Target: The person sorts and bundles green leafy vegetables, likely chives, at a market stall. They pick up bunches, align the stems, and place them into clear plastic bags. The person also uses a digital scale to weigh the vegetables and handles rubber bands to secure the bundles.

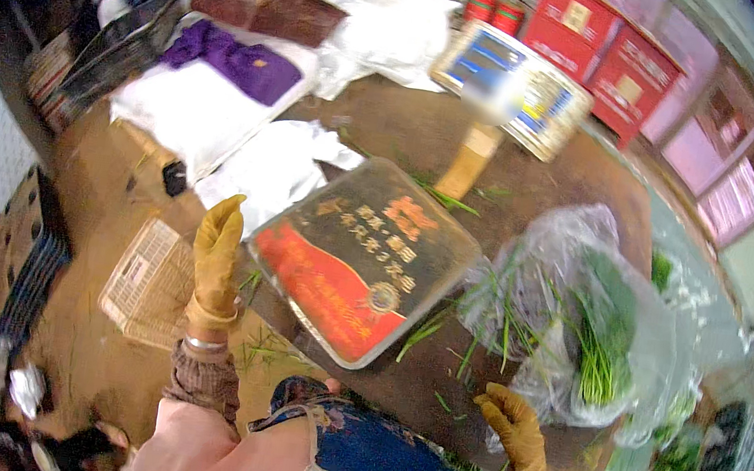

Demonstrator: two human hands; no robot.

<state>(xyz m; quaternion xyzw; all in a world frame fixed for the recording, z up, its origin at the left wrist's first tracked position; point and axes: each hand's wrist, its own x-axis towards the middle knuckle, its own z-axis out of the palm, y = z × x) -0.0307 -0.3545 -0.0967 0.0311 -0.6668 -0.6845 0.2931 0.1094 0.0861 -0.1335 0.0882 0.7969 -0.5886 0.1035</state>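
Observation:
My left hand [218, 260], in a yellow rubber glove, is raised with its fingers extended beside the left corner of a square plate. Printed in black and red, this plate [359, 262] looks like the platform of a bench scale; it bears writing. A yellowish post [470, 162] rises behind it towards a panel with blue areas [547, 107]. My right hand [515, 436], gloved alike, is half bent over the near right of the brown table [394, 111], its fingers empty. To its right lies a clear plastic bag [565, 233] around a bundle of green stalks [598, 360].
Loose green stalks [428, 333] lie around the plate. White sacks [384, 27] and a purple cloth [235, 60] are at the back. A woven basket [150, 283] stands on the floor, stacked black crates [30, 259] further left. Red cabinets [597, 57] and fire extinguishers [494, 12] stand behind.

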